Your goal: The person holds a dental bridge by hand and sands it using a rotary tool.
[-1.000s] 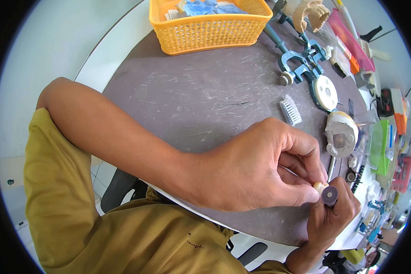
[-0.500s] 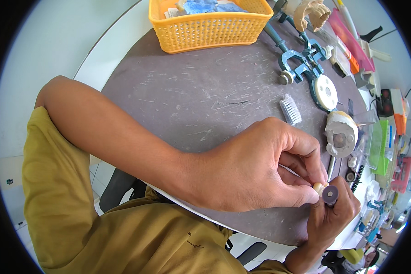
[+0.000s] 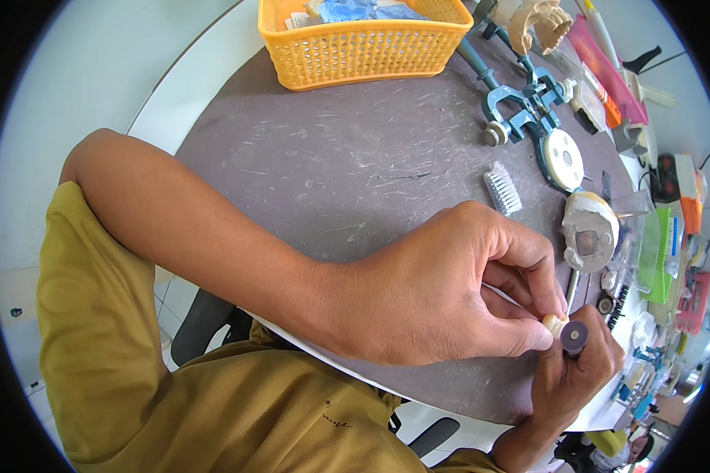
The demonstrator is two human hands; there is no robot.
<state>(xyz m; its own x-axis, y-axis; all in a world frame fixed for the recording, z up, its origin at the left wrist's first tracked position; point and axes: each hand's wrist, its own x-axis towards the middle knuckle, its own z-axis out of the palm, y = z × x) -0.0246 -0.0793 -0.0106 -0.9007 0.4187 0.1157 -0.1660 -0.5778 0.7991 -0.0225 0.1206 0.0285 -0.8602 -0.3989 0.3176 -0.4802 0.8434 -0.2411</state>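
Between the thumb and fingertips of my left hand [image 3: 442,292] is a small tooth-coloured dental piece [image 3: 554,325], held over the right part of the table. Close against it on the right is a round purple wheel [image 3: 574,337] with a metal pin at its centre. My right hand [image 3: 572,378] is closed around the tool that carries this wheel; its handle is hidden by the fingers. Beyond both hands lies a plaster dental cast [image 3: 590,234] with a grey patch. A white-bristled brush [image 3: 502,189] rests on the table just past my left knuckles.
A yellow basket [image 3: 371,59] with blue material inside stands at the far edge. A blue-green articulator [image 3: 528,106] lies at the far right, beside a beige dental cast [image 3: 536,27]. The scratched dark tabletop [image 3: 292,165] has a curved edge. Boxes and tools crowd the right.
The purple wheel has shifted slightly to the right, and a little more of the dental piece shows. Both hands keep their grip, and my left arm is nearly still.
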